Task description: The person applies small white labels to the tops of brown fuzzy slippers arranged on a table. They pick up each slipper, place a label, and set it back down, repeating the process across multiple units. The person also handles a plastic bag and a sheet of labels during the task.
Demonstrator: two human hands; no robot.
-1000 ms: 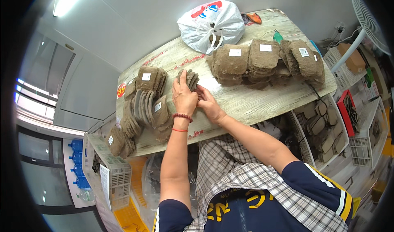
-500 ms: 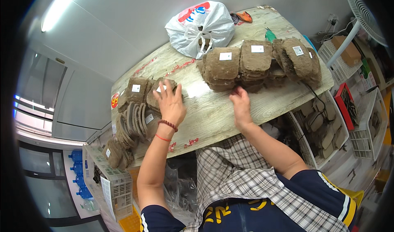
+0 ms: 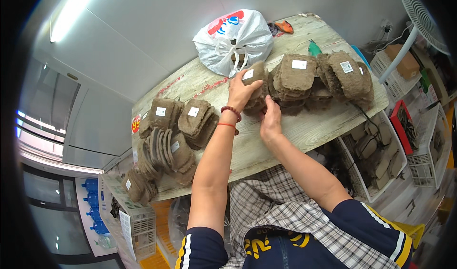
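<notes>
Just in front of the tied white plastic bag with red and blue print [image 3: 238, 29], a stack of fuzzy brown-grey rounded pads with a white label [image 3: 260, 72] sits between the hands. The left hand [image 3: 241, 92], nearer the bag, clasps the stack's left side, thumb across its front; the right hand [image 3: 271, 120] is at its lower right edge, its grip partly hidden, so I cannot tell whether it holds. The stack's long axis seems to run toward the bag. The pale wood-grain bench [image 3: 328, 33] carries other brown-grey labelled pad stacks [image 3: 297, 76] right of the bag. A white fan [image 3: 421, 12] stands well right of it.
</notes>
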